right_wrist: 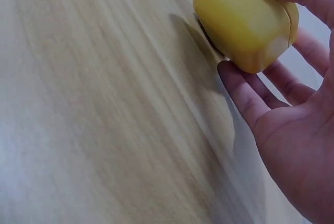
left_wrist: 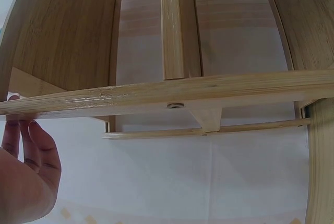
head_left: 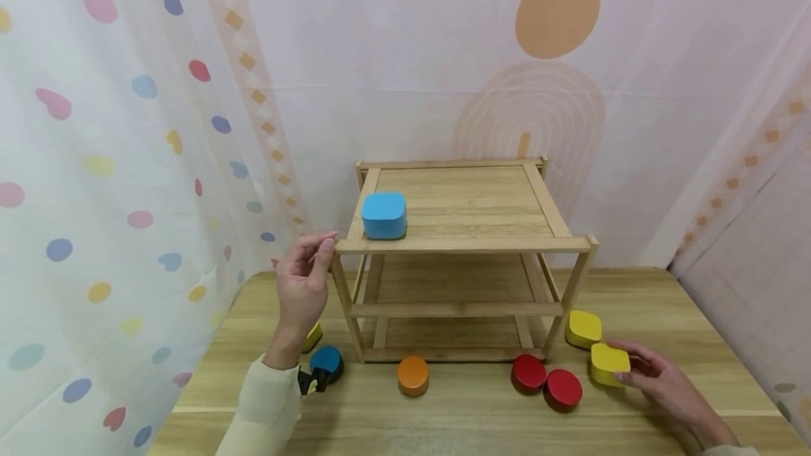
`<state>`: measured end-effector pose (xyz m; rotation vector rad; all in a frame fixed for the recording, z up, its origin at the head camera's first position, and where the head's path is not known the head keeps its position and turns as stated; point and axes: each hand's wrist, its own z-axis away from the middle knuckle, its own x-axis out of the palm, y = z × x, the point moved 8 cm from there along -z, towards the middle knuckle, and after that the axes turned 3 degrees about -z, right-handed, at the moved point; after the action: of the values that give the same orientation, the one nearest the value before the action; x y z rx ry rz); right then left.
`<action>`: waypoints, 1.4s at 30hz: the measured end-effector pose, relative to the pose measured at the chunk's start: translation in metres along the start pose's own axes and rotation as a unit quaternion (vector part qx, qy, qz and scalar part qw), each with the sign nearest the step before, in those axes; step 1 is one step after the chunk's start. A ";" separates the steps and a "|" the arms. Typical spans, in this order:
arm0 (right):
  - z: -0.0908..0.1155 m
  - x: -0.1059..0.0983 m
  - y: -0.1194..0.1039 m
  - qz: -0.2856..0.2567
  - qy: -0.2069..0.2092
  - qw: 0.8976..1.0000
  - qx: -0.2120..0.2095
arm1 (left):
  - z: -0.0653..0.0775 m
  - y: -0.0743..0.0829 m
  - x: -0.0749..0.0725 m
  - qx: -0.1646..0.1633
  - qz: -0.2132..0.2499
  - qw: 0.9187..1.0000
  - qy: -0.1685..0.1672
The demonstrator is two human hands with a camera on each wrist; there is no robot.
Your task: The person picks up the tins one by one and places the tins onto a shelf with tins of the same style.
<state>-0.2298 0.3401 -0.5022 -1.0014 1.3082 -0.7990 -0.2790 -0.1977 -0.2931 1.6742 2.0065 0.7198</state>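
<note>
My left hand (head_left: 304, 280) holds the front left corner of a small wooden shelf rack (head_left: 462, 245), thumb and fingers at the end of its top rail. In the left wrist view, the fingers (left_wrist: 44, 151) meet one end of a wooden bar. At the right, my right hand (head_left: 662, 385) grips a yellow rounded-square box (head_left: 610, 364) between thumb and fingers. The right wrist view shows a seam round this box (right_wrist: 242, 20), held close over the table. Another yellow box (head_left: 583, 329) stands just behind it. A blue rounded box (head_left: 384, 217) sits on the top shelf, front left.
Along the rack's front on the wooden table (head_left: 443, 421) are an orange round box (head_left: 413, 376) and two red round ones, one (head_left: 529, 374) beside the other (head_left: 562, 390). A dark blue round box (head_left: 327, 363) and a partly hidden yellow box (head_left: 312, 338) lie by my left wrist. Curtains hang behind.
</note>
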 end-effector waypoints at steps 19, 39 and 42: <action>0.004 -0.004 -0.024 -0.039 0.006 0.997 -0.062 | 0.001 0.000 0.000 0.005 -0.007 1.000 0.000; -0.001 -0.024 -0.078 -0.138 -0.031 0.973 -0.182 | -0.001 0.003 -0.002 -0.012 -0.044 0.999 -0.003; -0.002 -0.028 -0.089 -0.154 -0.038 0.967 -0.198 | -0.001 0.002 -0.002 -0.011 -0.059 0.998 -0.002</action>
<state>-0.2293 0.3313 -0.4095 -1.5682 1.2904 -0.7344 -0.2772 -0.1999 -0.2912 1.5296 2.0669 0.6932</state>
